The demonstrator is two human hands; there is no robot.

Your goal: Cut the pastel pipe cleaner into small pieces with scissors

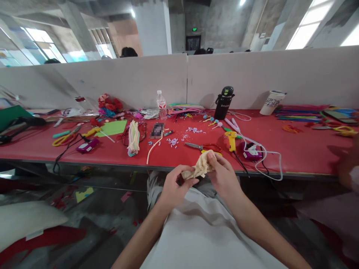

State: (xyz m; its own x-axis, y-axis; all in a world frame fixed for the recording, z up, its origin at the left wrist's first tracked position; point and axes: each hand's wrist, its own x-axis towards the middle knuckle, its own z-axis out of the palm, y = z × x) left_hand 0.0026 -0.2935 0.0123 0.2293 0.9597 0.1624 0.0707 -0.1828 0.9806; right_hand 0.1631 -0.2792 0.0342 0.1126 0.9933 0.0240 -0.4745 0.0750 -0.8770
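Observation:
A cream-coloured bundle of folded strips is held between both hands, just in front of the table's near edge. My left hand pinches its narrow left end between thumb and fingers. Around the wider right part, the fingers of my right hand are closed, with the thumb on top. Beyond the bundle lie scissors with red handles and a partly hidden yellow-handled pair. A yellow glue gun is to their right. Small lilac pieces are scattered on the table.
On the red table stand a black bottle, a clear bottle and a white cup. A pastel bundle, a phone and a purple box with cables lie nearer. Another person's arm is at right.

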